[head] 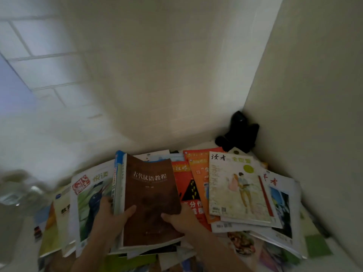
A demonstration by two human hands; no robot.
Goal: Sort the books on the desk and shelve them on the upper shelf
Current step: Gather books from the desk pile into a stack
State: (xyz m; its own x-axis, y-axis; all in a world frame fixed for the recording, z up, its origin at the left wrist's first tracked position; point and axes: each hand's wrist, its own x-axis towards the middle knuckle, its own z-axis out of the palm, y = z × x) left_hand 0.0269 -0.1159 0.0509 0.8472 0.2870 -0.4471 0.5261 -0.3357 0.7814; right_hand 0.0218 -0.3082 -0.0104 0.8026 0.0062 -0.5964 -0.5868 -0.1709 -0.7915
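We hold the brown book (151, 199) low in the centre of the frame, our left hand (112, 214) gripping its left edge together with the blue-spined books (118, 181) behind it, thumb laid over the cover; our right hand (181, 216) grips its lower right edge, thumb on top. The book stands tilted above the pile; to its left lies a bird-cover magazine (90, 197), to its right orange magazines (198, 185) and a pale illustrated magazine (237, 187); a black object (238, 132) sits in the corner at right.
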